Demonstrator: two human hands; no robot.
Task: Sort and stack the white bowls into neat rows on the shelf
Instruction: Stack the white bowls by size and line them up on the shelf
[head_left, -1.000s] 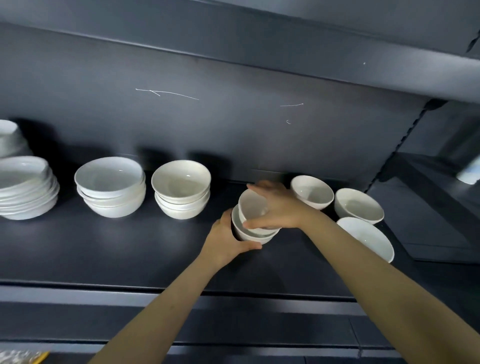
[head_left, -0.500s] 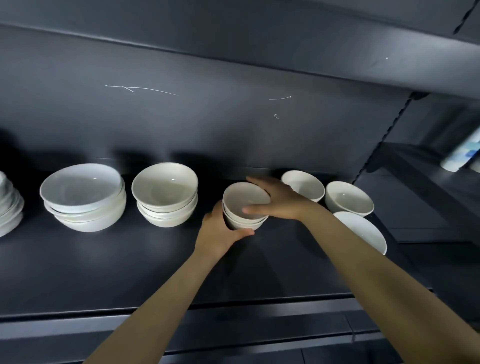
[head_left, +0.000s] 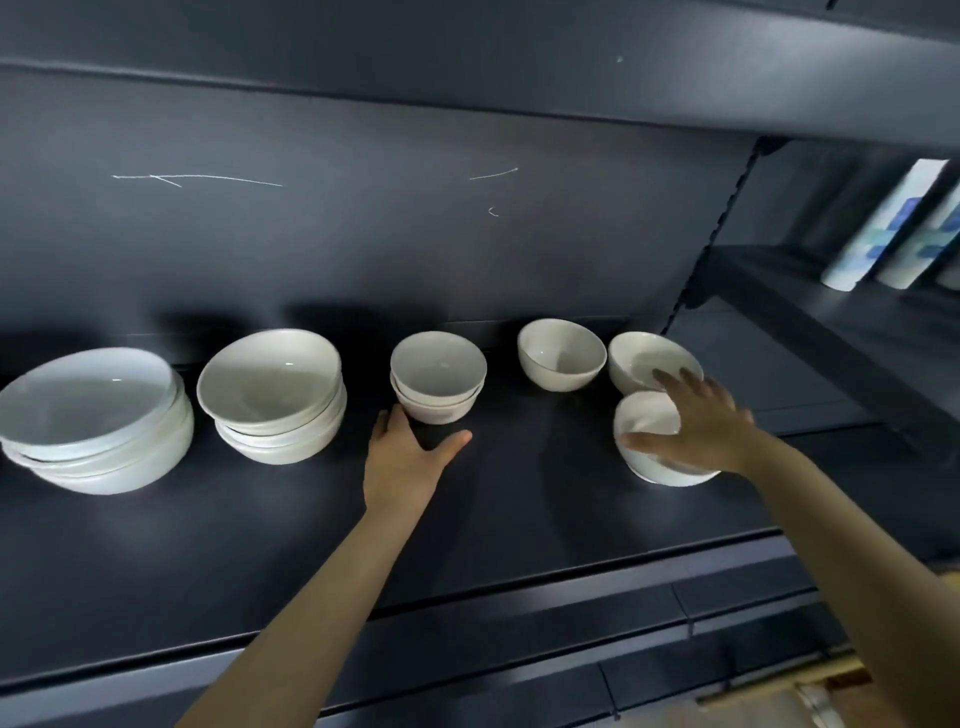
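On the dark shelf (head_left: 519, 519) stand white bowls. A stack of small bowls (head_left: 438, 376) sits mid-shelf, and my left hand (head_left: 405, 462) lies open just in front of it, apart from it, thumb spread. To the right stand a single small bowl (head_left: 561, 353) and another bowl (head_left: 644, 364) at the back. My right hand (head_left: 696, 426) hovers with spread fingers over a front right bowl (head_left: 649, 421), thumb at its near rim. A stack of medium bowls (head_left: 272, 395) and a stack of wide bowls (head_left: 93, 421) stand to the left.
The shelf's back panel (head_left: 363, 234) rises close behind the bowls. An upper shelf (head_left: 571, 78) hangs overhead. A neighbouring shelf at the right holds upright white and blue packs (head_left: 883, 228). A cardboard box corner (head_left: 831, 696) shows below at the bottom right.
Both hands have let go of the small stack, which now stands upright on the shelf. My right hand moved right to the front right bowl. My left hand drew back a little.
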